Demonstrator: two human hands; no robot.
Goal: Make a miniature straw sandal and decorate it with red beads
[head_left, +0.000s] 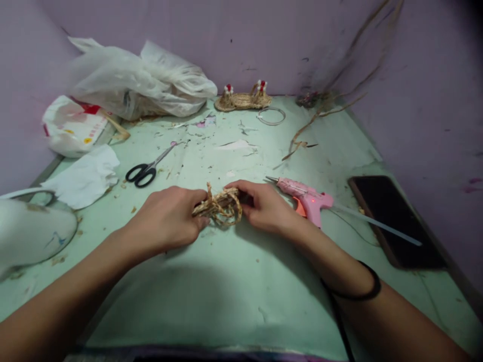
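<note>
A small tangle of tan straw rope lies on the pale green table, held between both hands. My left hand is closed on its left end, knuckles up. My right hand pinches its right end with the fingers curled. A black band circles my right wrist. A pink glue gun with a white glue stick lies just right of my right hand, nozzle pointing left.
Black-handled scissors lie at the left. White paper, plastic bags, a straw figure, a clear ring and loose straw strands sit further back. A dark phone lies at the right. A white object sits at the left edge.
</note>
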